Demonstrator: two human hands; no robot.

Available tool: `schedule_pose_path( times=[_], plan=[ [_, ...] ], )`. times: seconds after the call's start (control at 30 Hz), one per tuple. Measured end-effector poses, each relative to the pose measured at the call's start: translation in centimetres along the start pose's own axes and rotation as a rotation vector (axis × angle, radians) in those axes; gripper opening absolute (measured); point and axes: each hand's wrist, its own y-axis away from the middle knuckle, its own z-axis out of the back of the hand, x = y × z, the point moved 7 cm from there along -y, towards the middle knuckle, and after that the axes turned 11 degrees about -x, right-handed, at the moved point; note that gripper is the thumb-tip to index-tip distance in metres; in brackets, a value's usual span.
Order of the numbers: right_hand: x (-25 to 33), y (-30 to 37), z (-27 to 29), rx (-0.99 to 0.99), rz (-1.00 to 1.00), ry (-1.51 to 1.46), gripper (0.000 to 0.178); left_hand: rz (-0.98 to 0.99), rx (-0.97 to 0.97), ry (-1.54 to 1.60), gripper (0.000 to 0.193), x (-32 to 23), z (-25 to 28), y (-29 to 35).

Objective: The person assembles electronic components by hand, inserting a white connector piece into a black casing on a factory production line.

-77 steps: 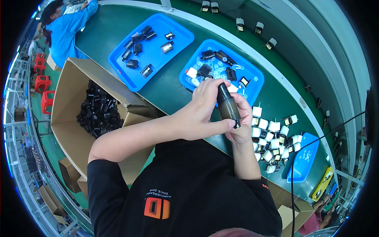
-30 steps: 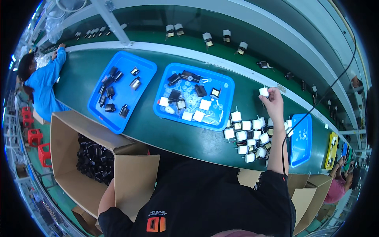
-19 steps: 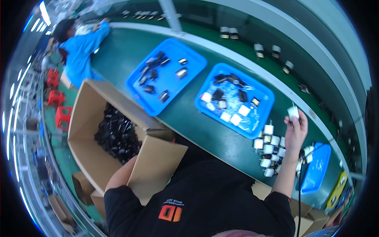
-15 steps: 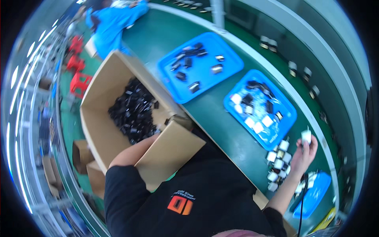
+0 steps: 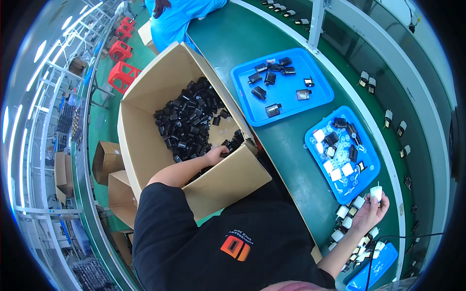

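Observation:
Inside a large open cardboard box (image 5: pixel 141 121) lies a heap of small black plastic housings (image 5: pixel 191 123). My left hand (image 5: pixel 216 155) reaches in over the near wall, its fingers closed on a black housing at the heap's near right side. In my right hand (image 5: pixel 371 213) a white cylindrical part (image 5: pixel 376 193) is held upright between thumb and fingers, a thin pin rising from its top. Just left of and below that hand, several white parts with metal ends (image 5: pixel 342 212) lie grouped on the green table (image 5: pixel 286 140).
A blue tray (image 5: pixel 318 72) with black housings stands beyond the box. A smaller blue tray (image 5: pixel 345 196) holds white parts, black pieces and clear discs. Another blue tray (image 5: pixel 371 271) and a black cable (image 5: pixel 403 236) are at lower right. A blue-clothed person (image 5: pixel 170 24) works at the far end.
The whole view has shifted, bringing the box and trays rightward. My left hand, mostly hidden behind the box flap before, now shows among the black housings. My right hand still holds the white part.

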Motion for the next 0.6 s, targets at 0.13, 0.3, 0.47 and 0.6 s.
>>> schedule_pose_path(
  times=[0.13, 0.3, 0.47, 0.6],
  plan=[
    [-0.6, 1.3, -1.9, 0.044, -0.036, -0.08, 0.023, -0.134, 0.028, -0.531, 0.04, -3.3, 0.0, -0.1],
    [-1.3, 1.1, -2.2, 0.014, -0.097, -0.024, 0.024, -0.337, -0.45, -0.374, 0.028, -22.7, 6.8, 7.0],
    [-1.0, 2.2, -4.3, 0.04, -0.166, -0.059, 0.025, -0.568, -0.49, 0.001, 0.03, -38.8, 4.2, 14.5],
    [0.4, 4.4, -8.5, 0.231, -0.152, -0.127, 0.032, -1.027, -0.478, -0.417, 0.023, -47.9, -4.2, 19.8]
  ],
)
